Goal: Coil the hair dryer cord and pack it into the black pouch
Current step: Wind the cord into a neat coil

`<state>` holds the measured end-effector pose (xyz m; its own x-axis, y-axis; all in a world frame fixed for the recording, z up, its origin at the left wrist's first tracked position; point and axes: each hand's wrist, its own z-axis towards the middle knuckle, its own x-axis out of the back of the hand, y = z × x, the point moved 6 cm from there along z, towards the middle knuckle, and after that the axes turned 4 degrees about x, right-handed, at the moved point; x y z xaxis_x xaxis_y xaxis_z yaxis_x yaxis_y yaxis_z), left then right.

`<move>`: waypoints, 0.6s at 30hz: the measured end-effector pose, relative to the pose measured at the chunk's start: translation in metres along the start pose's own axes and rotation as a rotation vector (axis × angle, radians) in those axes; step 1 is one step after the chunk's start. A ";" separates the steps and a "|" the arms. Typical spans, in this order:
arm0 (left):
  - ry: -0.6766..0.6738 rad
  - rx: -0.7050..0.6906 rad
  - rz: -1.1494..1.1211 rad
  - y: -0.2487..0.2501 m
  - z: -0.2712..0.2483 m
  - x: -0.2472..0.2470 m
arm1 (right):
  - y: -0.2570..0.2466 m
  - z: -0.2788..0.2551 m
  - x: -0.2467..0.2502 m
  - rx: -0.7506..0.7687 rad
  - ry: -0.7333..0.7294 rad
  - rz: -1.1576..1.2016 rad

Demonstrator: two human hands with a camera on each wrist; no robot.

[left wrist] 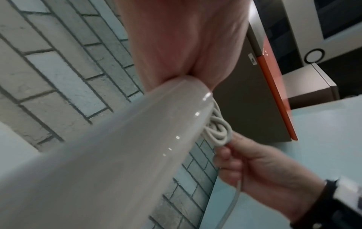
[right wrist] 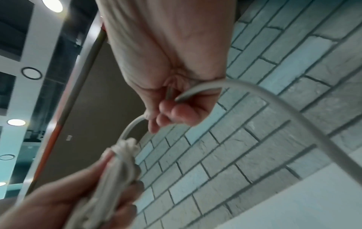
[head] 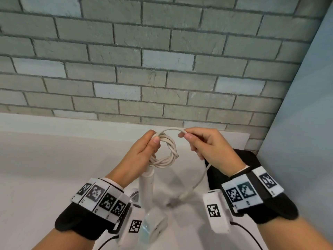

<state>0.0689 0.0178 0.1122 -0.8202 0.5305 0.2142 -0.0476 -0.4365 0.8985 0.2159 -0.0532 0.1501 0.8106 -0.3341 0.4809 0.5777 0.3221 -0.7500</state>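
A white hair dryer [head: 146, 188] lies below my hands on the white counter, its handle end up against my left palm [left wrist: 186, 46]. My left hand [head: 155, 137] grips several loops of the white cord coil [head: 164, 150], which also shows in the wrist views [left wrist: 219, 131] [right wrist: 121, 162]. To the right of the coil, my right hand [head: 183, 134] pinches the free cord [right wrist: 274, 105] at the top of a new loop. From there the cord hangs down to a blurred plug end [head: 183, 195]. The black pouch [head: 250, 157] lies flat under my right wrist.
A grey brick wall [head: 162, 69] rises just behind the white counter [head: 54, 159]. A pale blue panel [head: 306, 123] closes off the right side. Wrist bands with black and white markers sit on both forearms.
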 end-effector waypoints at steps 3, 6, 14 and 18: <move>-0.034 0.003 -0.100 0.002 -0.005 -0.002 | 0.017 0.001 -0.008 0.010 0.000 -0.101; -0.021 -0.002 -0.137 0.004 -0.006 -0.004 | 0.023 0.000 -0.024 0.034 0.024 -0.099; 0.095 -0.039 0.009 0.001 -0.002 0.002 | 0.022 -0.014 -0.048 -0.014 0.114 0.376; 0.132 -0.073 0.133 0.000 0.000 0.000 | 0.022 -0.015 -0.050 -0.086 0.024 0.517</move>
<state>0.0687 0.0180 0.1121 -0.8895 0.3666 0.2726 0.0288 -0.5505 0.8343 0.1872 -0.0426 0.1029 0.9848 -0.1711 0.0285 0.0922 0.3771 -0.9216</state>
